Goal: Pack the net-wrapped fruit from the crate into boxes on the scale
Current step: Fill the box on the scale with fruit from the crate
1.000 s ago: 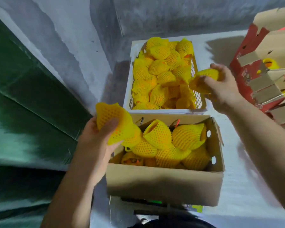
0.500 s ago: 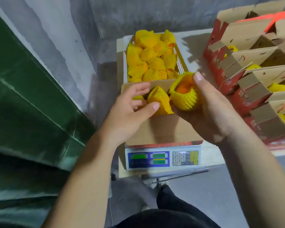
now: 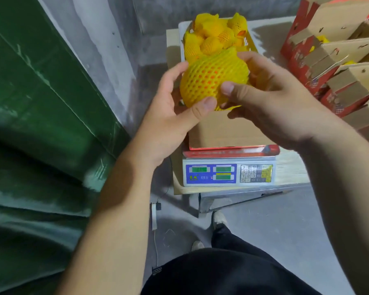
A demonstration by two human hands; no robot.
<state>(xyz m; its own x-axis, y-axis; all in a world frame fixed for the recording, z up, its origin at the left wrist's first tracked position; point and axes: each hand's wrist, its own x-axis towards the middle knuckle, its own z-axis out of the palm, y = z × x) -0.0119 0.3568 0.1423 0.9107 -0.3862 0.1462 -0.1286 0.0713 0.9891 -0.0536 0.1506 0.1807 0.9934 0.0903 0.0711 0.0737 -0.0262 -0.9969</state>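
- here both hands are cradling one net-wrapped fruit [image 3: 213,78] above the box [image 3: 224,128] that is sitting on the scale [image 3: 228,172].
- the left hand [image 3: 170,116] is curling around the fruit's left flank, thumb pressing on its near lower face; this grip is closing on the fruit.
- the right hand [image 3: 273,103] is gripping from the opposite flank, thumb lying across the near face and fingers wrapping over the far top edge.
- the foam net is looking soft and springy, so i judge the fruit is giving a little under the thumbs before the firm flesh is being felt; orange skin is showing through the mesh holes.
- the net is probably offering good friction, so slipping is seeming unlikely, but the sleeve may be sliding on the fruit if it is pulled by its loose frilled end.
- by its size, filling the span between the two grips, i am guessing it is moderately heavy and bruisable; a broad palm hold on the flanks is suiting it better than fingertip pinching.
- beyond the grip, more wrapped fruit are piling in the crate [image 3: 184,41] at the far end of the counter [image 3: 290,167].
- out past the right grip, folded red cartons [image 3: 328,67] are standing in a row.
- whether the box is holding fruit already, i cannot tell, since the hands are hiding its opening.
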